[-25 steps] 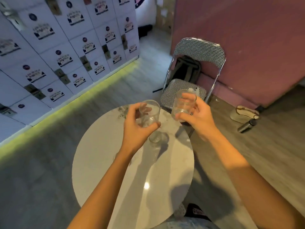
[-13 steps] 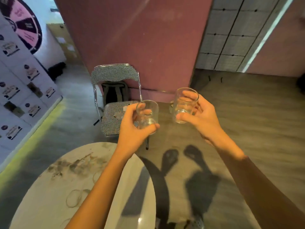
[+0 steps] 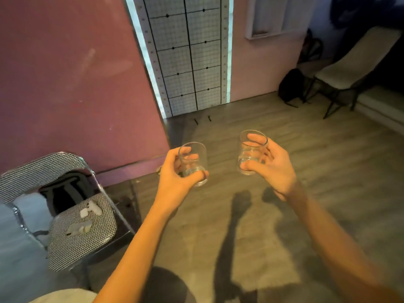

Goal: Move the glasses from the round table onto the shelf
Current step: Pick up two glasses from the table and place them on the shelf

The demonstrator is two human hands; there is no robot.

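Head view: left hand [image 3: 175,171] grips glass [image 3: 193,164], right hand [image 3: 271,167] another glass [image 3: 251,155]; both upright for carrying, right of chair [image 3: 72,215].

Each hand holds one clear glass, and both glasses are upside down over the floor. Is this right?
Not quite. In the head view, the left hand and right hand each hold a clear glass, but the left glass and right glass are upright, rims up.
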